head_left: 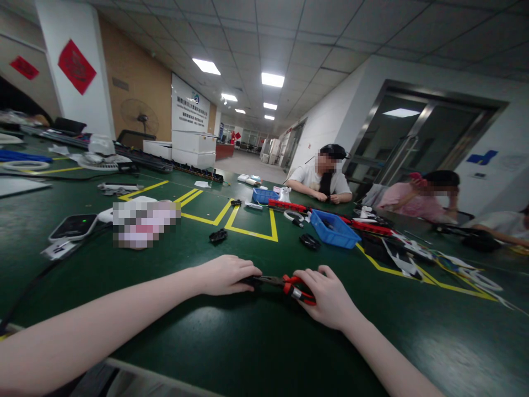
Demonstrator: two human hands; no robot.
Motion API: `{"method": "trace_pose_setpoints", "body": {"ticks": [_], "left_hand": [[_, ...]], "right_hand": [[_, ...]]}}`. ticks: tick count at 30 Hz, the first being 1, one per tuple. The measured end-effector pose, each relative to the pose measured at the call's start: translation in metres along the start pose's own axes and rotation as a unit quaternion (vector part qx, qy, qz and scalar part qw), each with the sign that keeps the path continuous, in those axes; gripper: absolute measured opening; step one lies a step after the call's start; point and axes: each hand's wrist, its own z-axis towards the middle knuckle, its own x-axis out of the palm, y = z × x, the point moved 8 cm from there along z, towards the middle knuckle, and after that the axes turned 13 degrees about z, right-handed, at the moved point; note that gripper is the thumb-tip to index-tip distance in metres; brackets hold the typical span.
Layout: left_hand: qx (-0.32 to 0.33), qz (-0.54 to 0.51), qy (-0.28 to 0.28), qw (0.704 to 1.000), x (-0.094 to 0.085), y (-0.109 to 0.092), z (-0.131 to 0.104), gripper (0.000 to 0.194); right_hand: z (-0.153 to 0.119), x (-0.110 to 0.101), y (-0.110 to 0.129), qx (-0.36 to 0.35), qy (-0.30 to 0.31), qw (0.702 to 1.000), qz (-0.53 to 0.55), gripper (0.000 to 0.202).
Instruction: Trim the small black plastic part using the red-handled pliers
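Gripping the red-handled pliers (294, 289) over the near part of the green table (206, 336), the right hand (324, 292) points their jaws left, toward a small dark piece (253, 280) pinched in the left hand's (227, 275) fingers. Beyond lie two black parts (218, 236) (309, 241) and a blue bin (334, 228); a person in a black cap (326, 179) sits across.
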Motion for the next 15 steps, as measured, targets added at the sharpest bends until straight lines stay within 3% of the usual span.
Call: {"method": "trace_pose_setpoints", "body": {"ticks": [15], "left_hand": [[0.016,0.008,0.008,1.000,0.0011,-0.0030,0.0000,0.034]], "right_hand": [[-0.0011,-0.0011,0.0021,-0.017,0.004,0.999,0.027,0.027]]}}
